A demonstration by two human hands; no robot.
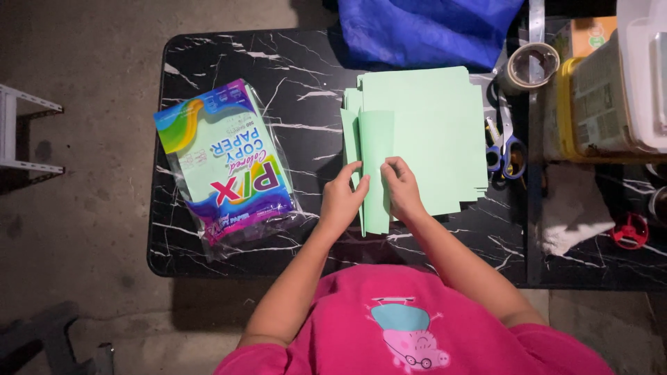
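Both hands, left hand (342, 198) and right hand (401, 187), pinch one folded green sheet (376, 173) atop one stack (445, 132).

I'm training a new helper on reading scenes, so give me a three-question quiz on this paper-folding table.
1. True or false: both hands touch the folded green sheet.
2. Which lies left of the green paper stack? A) scissors B) pack of coloured paper C) tape roll
3. What colour are the handles of the scissors?

Key:
1. True: the left hand and right hand both pinch it with their fingers.
2. B: the pack of coloured paper lies left; the tape roll is to the right.
3. Blue.
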